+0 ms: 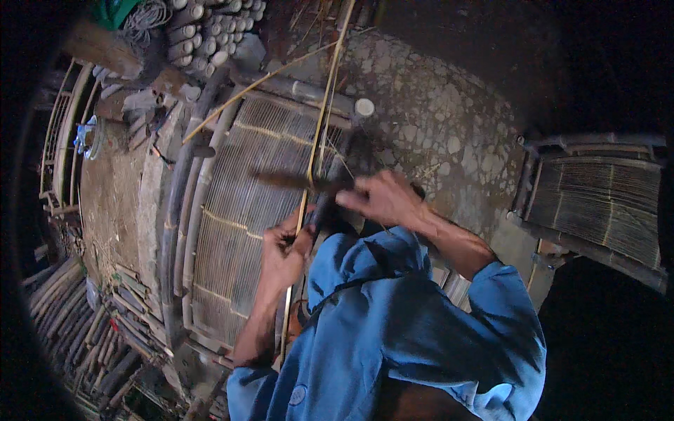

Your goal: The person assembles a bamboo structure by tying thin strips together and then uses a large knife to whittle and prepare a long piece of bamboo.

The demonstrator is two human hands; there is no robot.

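Observation:
A long, thin yellowish bamboo strip (325, 116) runs from the top of the view down past my lap. My left hand (283, 256) is closed around its lower part, close to my left knee. In my right hand (386, 200) is a knife (281, 179), its brown blade smeared by motion and pointing left across the strip. The handle is mostly hidden by my fingers and dark shadow. Above the blade the strip shows as two thin lengths lying apart; below it a single length passes through my left hand.
A slatted bamboo bench (235, 231) stands at my left, with another slatted bench (593, 193) at far right. A loose bamboo strip (260, 84) slants over the first bench. Cut bamboo tubes (210, 35) are stacked at the back; poles (67, 316) lie at lower left. The ground (442, 119) is stony.

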